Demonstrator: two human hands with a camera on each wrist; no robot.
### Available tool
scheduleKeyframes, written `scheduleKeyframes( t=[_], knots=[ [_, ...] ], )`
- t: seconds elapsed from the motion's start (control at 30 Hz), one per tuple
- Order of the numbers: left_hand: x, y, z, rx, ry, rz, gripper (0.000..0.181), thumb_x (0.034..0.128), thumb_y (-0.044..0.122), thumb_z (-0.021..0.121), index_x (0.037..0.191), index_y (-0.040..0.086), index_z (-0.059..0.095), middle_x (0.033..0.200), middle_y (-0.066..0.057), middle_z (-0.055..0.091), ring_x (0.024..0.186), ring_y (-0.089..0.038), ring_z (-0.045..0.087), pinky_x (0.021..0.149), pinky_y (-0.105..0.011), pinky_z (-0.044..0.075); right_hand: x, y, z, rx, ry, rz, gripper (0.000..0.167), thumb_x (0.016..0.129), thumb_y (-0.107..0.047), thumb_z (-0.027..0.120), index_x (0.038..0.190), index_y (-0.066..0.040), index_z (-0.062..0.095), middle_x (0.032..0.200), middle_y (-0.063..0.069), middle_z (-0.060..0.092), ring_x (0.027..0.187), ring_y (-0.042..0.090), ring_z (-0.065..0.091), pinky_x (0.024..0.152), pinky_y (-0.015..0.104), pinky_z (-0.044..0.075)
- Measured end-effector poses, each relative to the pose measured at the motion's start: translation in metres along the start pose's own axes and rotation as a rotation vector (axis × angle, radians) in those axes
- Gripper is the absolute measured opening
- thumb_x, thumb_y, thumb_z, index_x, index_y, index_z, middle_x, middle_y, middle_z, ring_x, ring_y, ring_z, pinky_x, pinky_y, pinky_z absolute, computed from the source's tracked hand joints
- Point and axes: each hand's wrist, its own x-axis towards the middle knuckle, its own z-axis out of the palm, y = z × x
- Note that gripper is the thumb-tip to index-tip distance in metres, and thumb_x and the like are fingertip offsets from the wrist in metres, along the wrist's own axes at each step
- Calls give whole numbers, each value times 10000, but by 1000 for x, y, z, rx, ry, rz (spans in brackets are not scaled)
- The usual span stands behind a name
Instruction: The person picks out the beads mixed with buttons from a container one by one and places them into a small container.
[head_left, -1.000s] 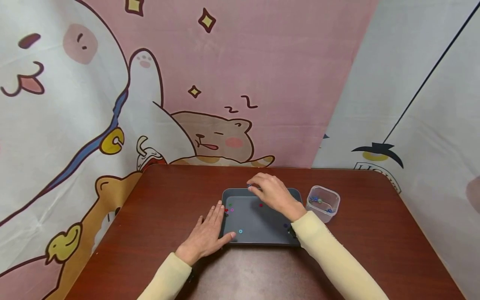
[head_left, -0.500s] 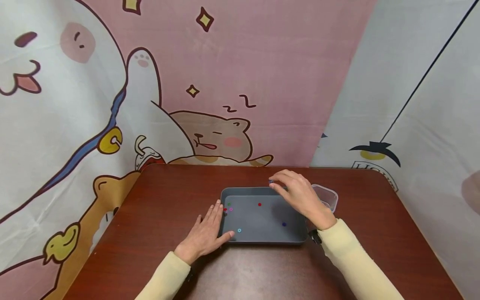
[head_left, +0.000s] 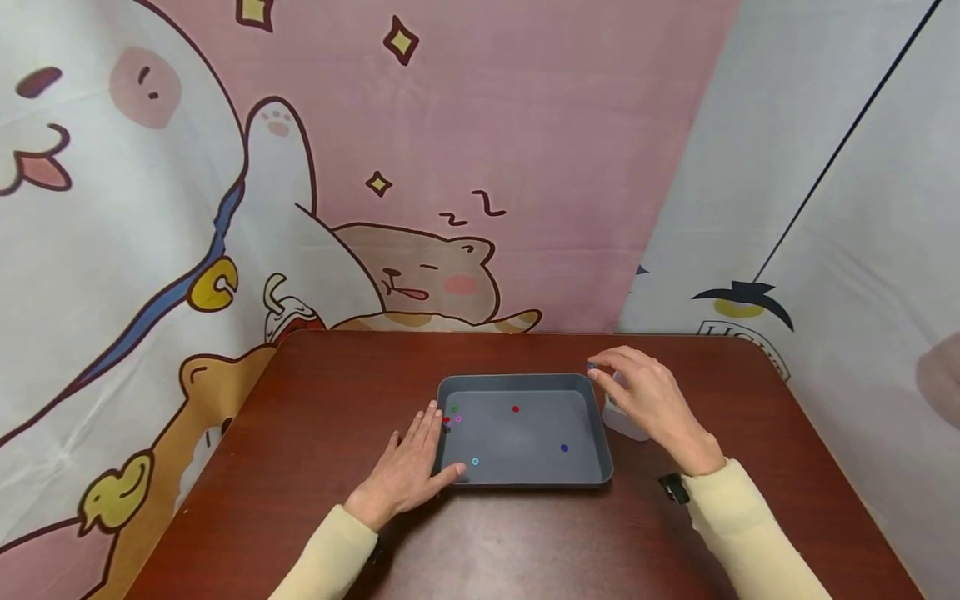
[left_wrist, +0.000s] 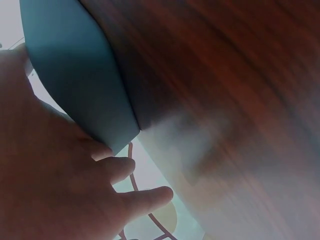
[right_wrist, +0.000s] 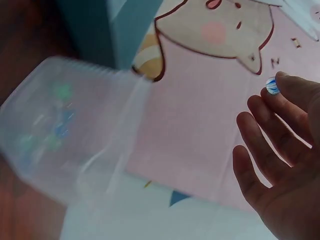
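My right hand pinches a small clear marble with blue swirls between thumb and forefinger, the other fingers spread. It is above the clear plastic container, which the hand partly hides in the head view. Through that container's wall in the right wrist view, several blurred green and blue marbles show. My left hand rests against the left side of the grey tray, fingers straight, thumb over its front corner. In the tray lie a red piece, a dark blue piece and a light blue ring.
More small pieces lie near the tray's left wall, among them a pink ring and a green piece. The brown wooden table ends at a cartoon-printed cloth behind it.
My right hand has moved right with the marble, from over the tray's back edge to above the container. The left hand stays at the tray's side.
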Motion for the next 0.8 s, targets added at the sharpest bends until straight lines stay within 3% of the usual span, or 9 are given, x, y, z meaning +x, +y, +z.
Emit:
scheduleKeyframes(
  t=[0.37, 0.67, 0.8],
  knots=[
    [-3, 0, -1, -13, -5, -1, 989, 999, 693, 480, 1647, 9, 179, 1727, -138, 99, 1571, -347, 181, 1161, -685, 253, -28, 39, -3, -54, -13, 102, 224, 936, -128, 782, 1142, -40, 767, 1111, 126, 728, 1008, 347, 690, 823, 591, 533],
    [-3, -1, 0, -15, 0, 8, 994, 997, 694, 482, 1642, -5, 193, 1723, -152, 123, 1564, -360, 202, 1151, -692, 267, -42, 61, 5, -121, -11, 50, 208, 897, -81, 800, 1087, 1, 779, 1062, 173, 734, 936, 367, 704, 754, 589, 541],
    [-3, -1, 0, -6, -7, 2, 1005, 993, 714, 463, 1648, 8, 176, 1727, -137, 105, 1569, -351, 189, 1159, -686, 256, -45, 65, 7, -143, -29, 42, 217, 892, -87, 804, 1093, -7, 779, 1085, 182, 735, 991, 389, 693, 807, 609, 527]
  ],
)
